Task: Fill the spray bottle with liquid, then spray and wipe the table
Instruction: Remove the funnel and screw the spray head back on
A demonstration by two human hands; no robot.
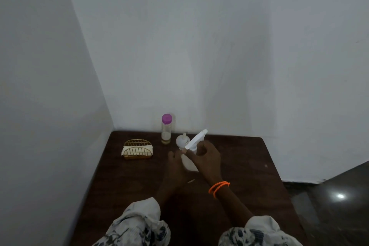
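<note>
A white spray bottle (189, 164) stands in the middle of the dark wooden table (249, 166). My left hand (175, 168) grips its body from the left. My right hand (205, 158), with orange bands on the wrist, is closed around the neck under the white trigger head (196, 139), which tilts up to the right. Just behind it a small white funnel (182, 141) is visible. A clear bottle with a purple cap (166, 129) stands upright at the table's back edge, with a little pale liquid at its bottom.
A gold wire holder with folded white napkins (137, 150) stands at the back left of the table. White walls close in on the left and behind. A dark glossy floor (329, 195) lies to the right of the table.
</note>
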